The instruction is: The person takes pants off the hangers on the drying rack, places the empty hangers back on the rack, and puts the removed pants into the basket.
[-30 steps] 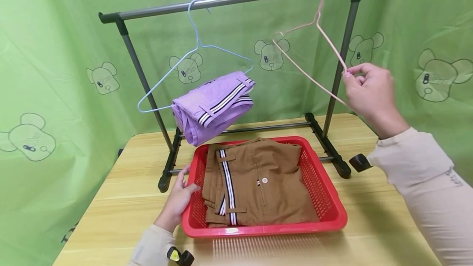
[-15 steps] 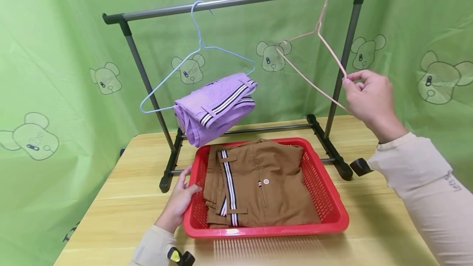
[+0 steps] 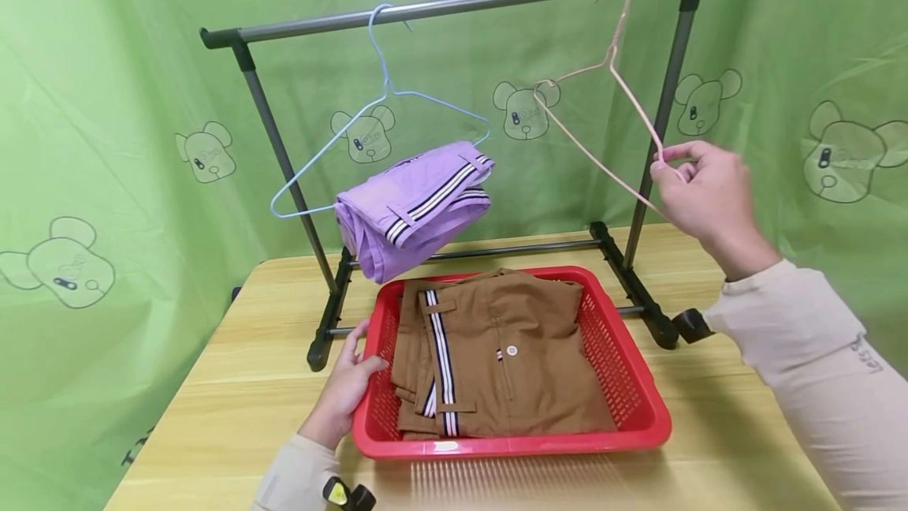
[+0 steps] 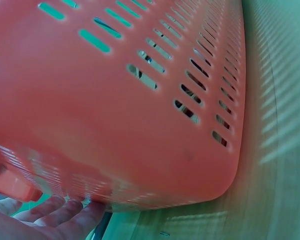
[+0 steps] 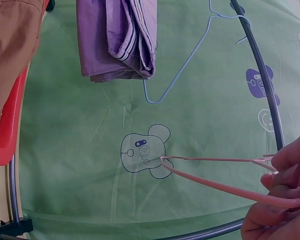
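In the head view my right hand [image 3: 709,188] pinches the right corner of a pink hanger [image 3: 638,101], whose hook lies over the rack's top bar. My left hand [image 3: 344,393] grips the left rim of a red basket [image 3: 546,445], thumb inside and fingers along the outer wall. Folded brown trousers [image 3: 546,385] with a striped waistband lie in the basket. In the left wrist view the basket's slotted wall [image 4: 115,115] fills most of the picture, and fingers [image 4: 85,220] touch its underside or side. The right wrist view has the hand [image 5: 280,195] around the pink hanger [image 5: 215,187].
A metal rack [image 3: 482,0] stands on the wooden table [image 3: 241,353], its feet behind and beside the basket. From its bar hangs a blue hanger [image 3: 319,152] with folded purple trousers [image 3: 411,203] over it. A green curtain [image 3: 440,61] with bear drawings surrounds the table.
One second ago the pink hanger's hook stood higher, above the bar; it has come down onto the bar along with the right hand. The left hand keeps its grip on the basket.
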Available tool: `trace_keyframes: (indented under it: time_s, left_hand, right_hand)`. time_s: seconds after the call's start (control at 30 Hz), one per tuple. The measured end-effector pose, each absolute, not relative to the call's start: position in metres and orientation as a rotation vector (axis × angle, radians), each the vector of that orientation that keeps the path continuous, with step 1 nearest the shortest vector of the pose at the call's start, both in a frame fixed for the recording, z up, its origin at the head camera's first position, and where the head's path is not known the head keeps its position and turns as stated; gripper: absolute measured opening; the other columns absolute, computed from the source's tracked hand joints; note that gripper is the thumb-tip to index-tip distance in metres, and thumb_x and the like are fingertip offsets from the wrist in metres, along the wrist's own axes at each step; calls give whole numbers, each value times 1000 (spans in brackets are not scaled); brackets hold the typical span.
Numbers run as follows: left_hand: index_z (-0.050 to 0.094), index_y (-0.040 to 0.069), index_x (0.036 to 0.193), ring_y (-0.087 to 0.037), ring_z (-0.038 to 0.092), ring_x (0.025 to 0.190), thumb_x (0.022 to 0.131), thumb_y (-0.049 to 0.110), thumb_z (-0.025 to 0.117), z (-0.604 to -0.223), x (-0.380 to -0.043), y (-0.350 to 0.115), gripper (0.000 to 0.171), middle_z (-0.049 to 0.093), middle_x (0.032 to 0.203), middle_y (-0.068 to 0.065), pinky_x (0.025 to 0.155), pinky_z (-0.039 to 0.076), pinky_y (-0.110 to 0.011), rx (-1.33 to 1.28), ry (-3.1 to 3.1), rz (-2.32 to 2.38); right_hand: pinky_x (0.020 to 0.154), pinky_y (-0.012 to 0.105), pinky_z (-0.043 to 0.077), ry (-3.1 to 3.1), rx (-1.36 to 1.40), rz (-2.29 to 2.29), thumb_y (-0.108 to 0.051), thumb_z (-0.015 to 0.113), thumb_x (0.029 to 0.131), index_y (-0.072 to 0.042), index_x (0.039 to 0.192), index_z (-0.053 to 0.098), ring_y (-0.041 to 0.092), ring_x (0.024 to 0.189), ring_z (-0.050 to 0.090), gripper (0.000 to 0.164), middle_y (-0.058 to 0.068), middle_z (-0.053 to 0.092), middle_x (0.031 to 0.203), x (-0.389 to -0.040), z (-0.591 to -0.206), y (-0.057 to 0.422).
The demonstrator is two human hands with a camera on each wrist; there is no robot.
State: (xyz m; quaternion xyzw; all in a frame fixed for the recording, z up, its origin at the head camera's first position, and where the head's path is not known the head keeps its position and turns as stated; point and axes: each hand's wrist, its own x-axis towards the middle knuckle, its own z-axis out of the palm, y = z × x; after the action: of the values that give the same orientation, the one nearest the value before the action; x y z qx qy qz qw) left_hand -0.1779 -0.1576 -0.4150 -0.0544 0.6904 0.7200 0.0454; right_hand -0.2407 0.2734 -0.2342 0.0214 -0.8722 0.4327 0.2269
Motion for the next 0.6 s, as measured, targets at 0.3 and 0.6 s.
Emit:
trace_keyframes:
  time_s: [0.3,0.6]
  left_hand:
    - [21,25,152,-29,55,95,88,0,50,-414,-177,-157,75,42,129,-27,74,52,-39,-166,2113,2180]
    - [21,26,152,-31,54,98,90,1,50,-413,-176,-158,74,41,131,-26,75,52,-40,-171,2115,2173]
  right_hand:
    - [39,28,34,-2384,46,1165,-24,52,98,0,124,57,14,51,41,37,0,51,66,-239,-239,274]
    - [42,28,37,-2393,45,1144,-27,54,98,1,125,57,15,55,45,39,0,55,71,-238,-241,274]
